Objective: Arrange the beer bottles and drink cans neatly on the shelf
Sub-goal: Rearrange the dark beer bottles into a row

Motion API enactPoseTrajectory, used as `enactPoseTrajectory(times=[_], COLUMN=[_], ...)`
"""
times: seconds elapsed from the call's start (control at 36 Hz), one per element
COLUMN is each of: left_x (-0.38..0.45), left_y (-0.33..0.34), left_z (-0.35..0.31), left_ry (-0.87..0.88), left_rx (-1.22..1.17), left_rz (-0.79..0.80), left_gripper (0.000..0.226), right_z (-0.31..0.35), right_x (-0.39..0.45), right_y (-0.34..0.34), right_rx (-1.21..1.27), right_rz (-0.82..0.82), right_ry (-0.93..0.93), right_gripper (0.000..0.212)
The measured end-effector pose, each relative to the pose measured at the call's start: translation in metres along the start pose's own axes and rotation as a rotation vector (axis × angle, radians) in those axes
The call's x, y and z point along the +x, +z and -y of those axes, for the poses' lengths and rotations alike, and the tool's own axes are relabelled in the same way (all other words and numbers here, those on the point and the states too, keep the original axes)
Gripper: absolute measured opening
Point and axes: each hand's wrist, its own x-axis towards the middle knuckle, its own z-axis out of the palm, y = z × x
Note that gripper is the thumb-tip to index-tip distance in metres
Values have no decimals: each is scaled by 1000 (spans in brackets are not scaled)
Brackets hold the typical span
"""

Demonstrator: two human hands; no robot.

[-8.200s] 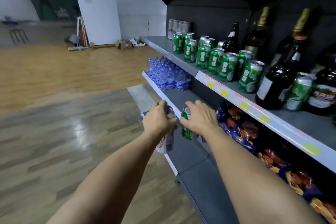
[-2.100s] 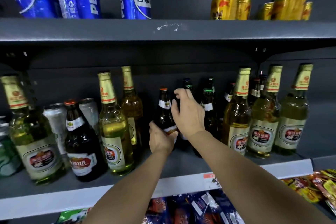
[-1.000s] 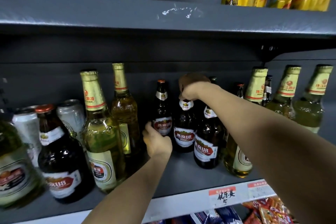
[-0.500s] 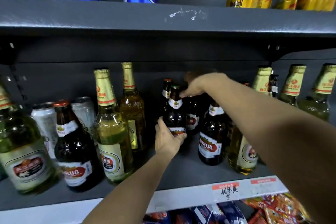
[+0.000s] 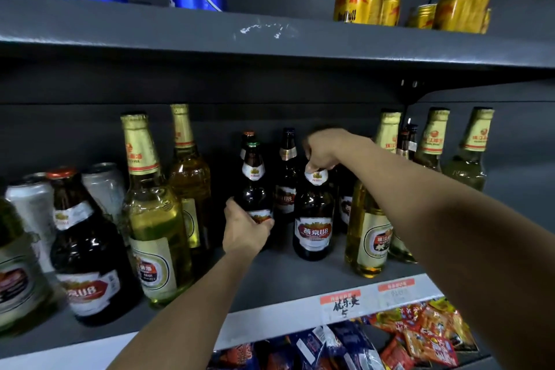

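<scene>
While your left hand (image 5: 244, 227) wraps around the low part of one dark bottle (image 5: 253, 189) in the middle of the frame, your right hand (image 5: 319, 151) pinches the top of the U8 bottle (image 5: 313, 213) just right of it. You look to be lining them up; next, I think, slide both into a straight row.

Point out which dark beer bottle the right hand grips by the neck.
The front dark bottle, red label facing out; the right hand covers its cap.

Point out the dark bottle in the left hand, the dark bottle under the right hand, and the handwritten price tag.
Left-hand bottle (image 5: 253, 189): head view, shoulder.
Right-hand bottle (image 5: 313, 231): head view, front label.
Price tag (image 5: 345, 305): head view, handwriting.
</scene>
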Motion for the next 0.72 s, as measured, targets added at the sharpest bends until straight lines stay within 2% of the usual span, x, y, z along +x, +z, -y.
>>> enactPoseTrajectory(times=[0.19, 0.25, 0.31, 0.36, 0.42, 0.47, 0.5, 0.53, 0.61, 0.67, 0.72], left_x=[-5, -14, -26, -36, -43, -48, -50, -52, -60, -62, -62], left_y=[6, 8, 11, 16, 21, 29, 34, 40, 57, 64, 68], left_z=[5, 5, 6, 4, -2, -10, -13, -16, -22, -23, -22], left_ry=[21, 81, 242, 483, 701, 786, 777, 748, 565, 414, 349], left_rx=[-52, -10, 80, 130, 157, 142, 130, 125, 89, 54, 29], left_rz=[-13, -102, -286, -430, -422, -310, -241, -177, -37, -6, 0], left_gripper=[93, 95, 86, 69, 58, 57, 61, 68, 92, 99, 102], right_z=[11, 14, 17, 17, 15, 12, 11, 10, 5, 1, -1], right_x=[21, 24, 27, 29, 30, 34, 37, 40, 55, 67, 81], right_y=[8, 9, 8, 6, 4, 1, -2, -5, -12, -13, -10], right_rx=[74, 65, 54, 52, 79, 166, 230, 282, 326, 342, 358], right_rz=[-83, -106, -113, -94, -39, 53, 42, -45, -361, -412, -379], right_ry=[-71, -91, -104, -98, -67, -6, 12, 18, 64, 107, 118], right_gripper=[35, 33, 31, 32, 38, 59, 69, 75, 60, 52, 54])
